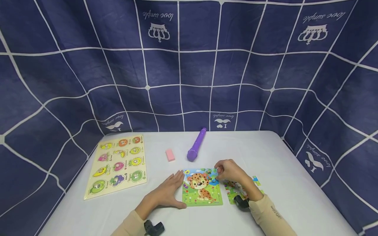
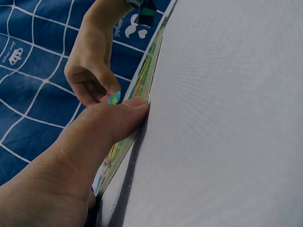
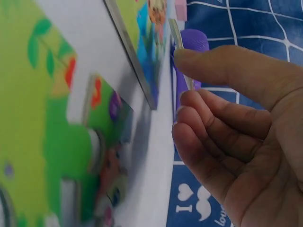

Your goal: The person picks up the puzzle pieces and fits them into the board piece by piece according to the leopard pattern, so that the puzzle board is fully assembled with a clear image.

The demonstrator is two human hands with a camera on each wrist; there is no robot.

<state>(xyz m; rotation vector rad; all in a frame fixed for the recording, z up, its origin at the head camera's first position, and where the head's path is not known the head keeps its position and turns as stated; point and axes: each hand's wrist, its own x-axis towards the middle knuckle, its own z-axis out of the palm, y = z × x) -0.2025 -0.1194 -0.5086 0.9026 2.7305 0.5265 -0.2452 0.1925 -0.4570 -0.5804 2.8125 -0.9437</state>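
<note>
A square jigsaw puzzle board with a spotted leopard cub picture lies flat on the white table. Along its left edge my left hand is spread, thumb at the lower corner and fingers near the upper one. The left thumb rests against the board's side in the left wrist view. At the upper right corner my right hand pinches a thin puzzle piece between thumb and fingertips, above the board. Loose puzzle pieces lie to the right, partly hidden under the right wrist.
A wooden fruit peg puzzle lies at the left. Behind the board are a pink block and a purple toy microphone. Blue gridded cloth hangs behind and beside the white table.
</note>
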